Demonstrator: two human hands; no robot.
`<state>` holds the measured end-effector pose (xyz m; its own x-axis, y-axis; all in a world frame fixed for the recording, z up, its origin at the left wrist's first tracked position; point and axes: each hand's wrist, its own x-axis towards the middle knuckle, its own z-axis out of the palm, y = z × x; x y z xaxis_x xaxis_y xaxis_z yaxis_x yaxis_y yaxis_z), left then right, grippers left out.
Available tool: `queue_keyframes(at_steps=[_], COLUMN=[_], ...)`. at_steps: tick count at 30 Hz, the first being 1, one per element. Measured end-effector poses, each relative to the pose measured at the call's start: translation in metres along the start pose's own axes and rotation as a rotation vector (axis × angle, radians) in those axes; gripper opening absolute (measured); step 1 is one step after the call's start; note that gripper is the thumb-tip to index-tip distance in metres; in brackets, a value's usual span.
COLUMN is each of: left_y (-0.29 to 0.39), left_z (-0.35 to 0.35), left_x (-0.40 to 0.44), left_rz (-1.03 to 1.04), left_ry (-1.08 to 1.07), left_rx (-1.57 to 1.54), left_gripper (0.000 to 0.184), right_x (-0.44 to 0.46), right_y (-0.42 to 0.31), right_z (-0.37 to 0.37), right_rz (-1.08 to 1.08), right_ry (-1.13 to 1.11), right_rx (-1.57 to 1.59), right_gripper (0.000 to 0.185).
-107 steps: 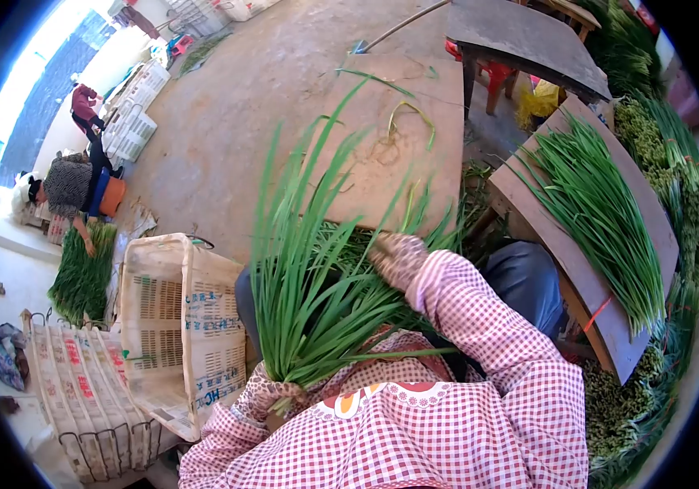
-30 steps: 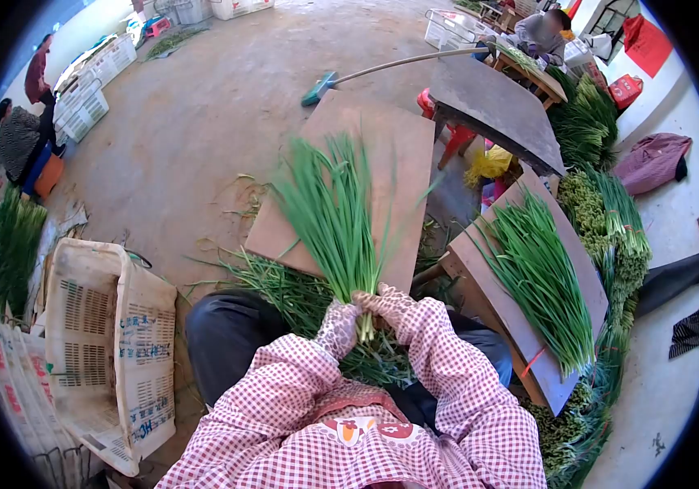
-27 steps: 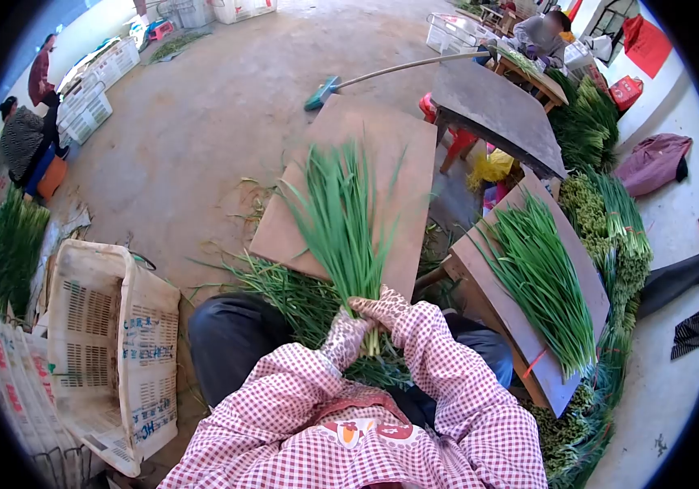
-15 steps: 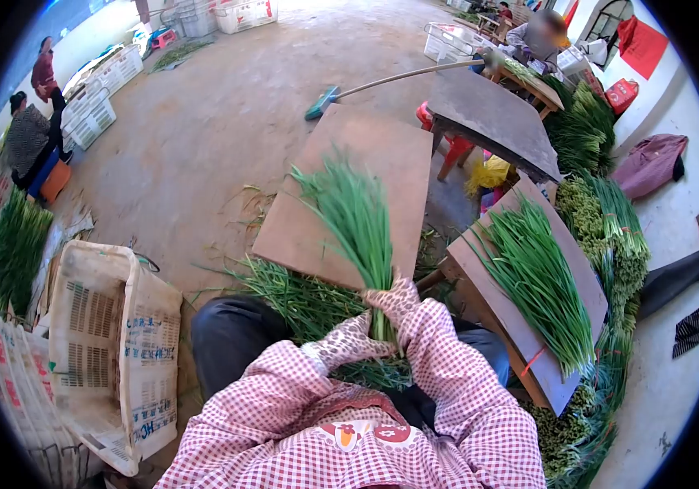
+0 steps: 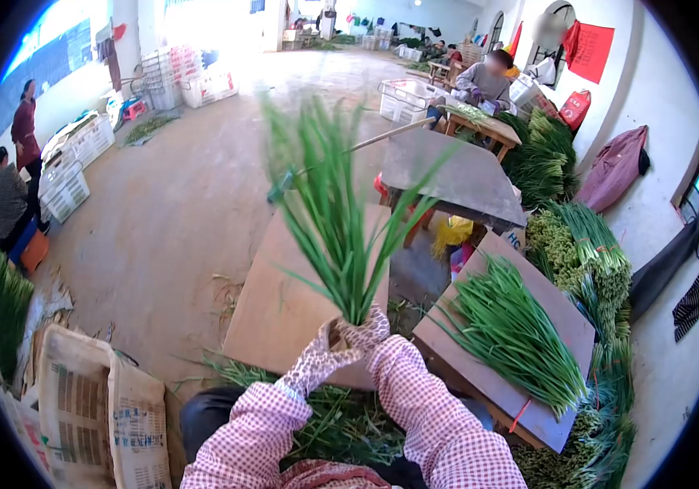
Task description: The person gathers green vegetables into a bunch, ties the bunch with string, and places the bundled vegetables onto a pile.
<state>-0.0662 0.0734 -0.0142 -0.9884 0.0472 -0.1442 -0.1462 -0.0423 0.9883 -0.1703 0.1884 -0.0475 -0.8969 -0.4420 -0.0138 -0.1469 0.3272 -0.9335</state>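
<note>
A loose bunch of chives (image 5: 337,236) stands upright in front of me, its long green leaves fanned out and blurred at the tips. My right hand (image 5: 366,328), in a leopard-print glove, is closed round the lower stems. Against it, my left hand (image 5: 321,359) in a matching glove curls at the stem ends; its fingertips are partly hidden. Behind the bunch lies a brown board (image 5: 260,310). Trimmed leaves (image 5: 341,428) lie heaped below my hands. On a board-topped stand (image 5: 447,334) to the right rests another pile of chives (image 5: 516,334), with a red tie near its lower end.
A white plastic crate (image 5: 113,407) lies at the left. Beyond the board are a dark table (image 5: 447,175) and a broom (image 5: 390,134). Stacked green bundles (image 5: 586,244) line the right wall. One person (image 5: 484,85) works at a far table; two people (image 5: 11,196) are at the left.
Both hands have lifted the bunch up and forward off the board, and its leaves have spread apart. The head view has tilted up, showing more of the room.
</note>
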Motion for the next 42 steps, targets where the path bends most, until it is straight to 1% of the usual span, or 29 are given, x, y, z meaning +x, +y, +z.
queue_keyframes(at_steps=[1,2,3,4,5,6,7,8,10,12,15,17,19,20,23,24,25,27,28,29,30,31,33,34,36,38,39,40,42], left_y=[-0.004,0.006,0.025,0.035,0.029,0.018,0.011,0.014,-0.003,-0.013,0.002,0.036,0.049,0.060,0.093,0.086,0.093,0.094,0.063,0.055,0.040,0.023,-0.007,0.006,0.004,0.020,0.040,0.060,0.085], left_z=[0.000,0.000,0.000,0.000,-0.001,-0.001,0.000,0.004,0.017,0.033,0.042,0.055,0.065,0.073,0.097,0.097,0.100,0.104,0.111,0.115,0.112,0.107,0.101,0.098,0.089,0.088,0.092,0.096,0.110], left_x=[0.001,-0.002,-0.009,-0.014,-0.013,-0.014,-0.016,-0.022,-0.026,-0.033,-0.034,-0.034,-0.035,-0.034,-0.039,-0.028,-0.031,-0.047,-0.061,-0.078,-0.088,-0.096,-0.109,-0.124,-0.127,-0.127,-0.131,-0.134,-0.132], left_rz=[-0.019,-0.020,-0.075,-0.127,-0.125,-0.110,-0.095,-0.091,-0.103,-0.081,-0.050,0.051,-0.010,0.013,0.103,0.107,0.102,0.353,0.181,0.108,-0.005,-0.126,-0.020,-0.026,0.066,0.111,0.119,0.130,0.128], left_ry=[0.048,0.042,0.075,0.110,0.105,0.193,0.277,0.305,0.365,0.452,0.350,0.491,0.354,0.315,0.189,0.026,0.019,-0.208,-0.195,-0.272,-0.327,-0.382,-0.114,0.078,0.229,0.262,0.276,0.288,0.169], left_rx=[0.050,0.054,-0.007,-0.070,-0.069,-0.479,-0.889,-1.057,-1.050,-1.042,-1.160,-1.091,-1.080,-1.105,-1.168,-1.172,-0.951,-0.218,-0.383,-0.468,-0.576,-0.686,-0.251,-0.267,-0.343,-0.357,-0.213,-0.069,-0.028], left_gripper=[0.085,0.085,0.075,0.065,0.065,0.053,0.041,0.028,0.025,0.018,0.016,0.023,0.027,0.029,0.031,0.032,0.035,0.042,0.046,0.050,0.046,0.042,0.029,0.019,0.027,0.034,0.041,0.049,0.055], right_x=[-0.013,-0.027,-0.034,-0.030,-0.028,-0.034,-0.044,-0.057,-0.083,-0.105,-0.133,-0.153,-0.162,-0.166,-0.166,-0.165,-0.165,-0.153,-0.153,-0.159,-0.167,-0.167,-0.170,-0.175,-0.186,-0.199,-0.207,-0.217,-0.227], right_y=[-0.045,-0.093,-0.122,-0.118,-0.115,-0.113,-0.105,-0.098,-0.082,-0.077,-0.107,-0.095,-0.099,-0.088,-0.082,-0.094,-0.116,-0.104,-0.134,-0.172,-0.189,-0.193,-0.186,-0.186,-0.184,-0.186,-0.186,-0.184,-0.174], right_z=[-0.007,-0.016,-0.021,-0.019,-0.016,-0.012,-0.007,-0.005,-0.001,-0.009,-0.047,-0.055,-0.069,-0.070,-0.092,-0.107,-0.122,-0.151,-0.166,-0.179,-0.187,-0.193,-0.211,-0.214,-0.216,-0.214,-0.212,-0.205,-0.203], right_rz=[0.176,0.221,0.266,0.248,0.226,0.242,0.240,0.230,0.208,0.205,0.231,0.105,0.122,0.021,-0.027,0.028,0.082,-0.045,0.153,0.348,0.392,0.378,0.383,0.393,0.407,0.418,0.414,0.431,0.431], right_ry=[-0.031,-0.112,-0.192,-0.300,-0.405,-0.446,-0.486,-0.514,-0.536,-0.531,-0.514,-0.305,-0.269,-0.153,-0.022,-0.043,-0.064,-0.040,-0.053,-0.061,-0.010,0.030,0.035,0.049,0.059,0.050,0.031,0.102,0.060], right_rx=[0.069,0.020,-0.030,-0.243,-0.459,-0.505,-0.497,-0.473,-0.419,-0.370,-0.359,-0.551,-0.473,-0.467,-0.635,-0.599,-0.565,-0.086,-0.178,-0.268,-0.181,-0.178,-0.032,0.021,0.053,0.030,0.004,-0.033,0.007], right_gripper=[0.059,0.058,0.056,0.056,0.056,0.067,0.069,0.071,0.076,0.080,0.094,0.093,0.087,0.079,0.058,0.058,0.057,0.058,0.059,0.061,0.063,0.073,0.095,0.094,0.093,0.091,0.089,0.078,0.071])
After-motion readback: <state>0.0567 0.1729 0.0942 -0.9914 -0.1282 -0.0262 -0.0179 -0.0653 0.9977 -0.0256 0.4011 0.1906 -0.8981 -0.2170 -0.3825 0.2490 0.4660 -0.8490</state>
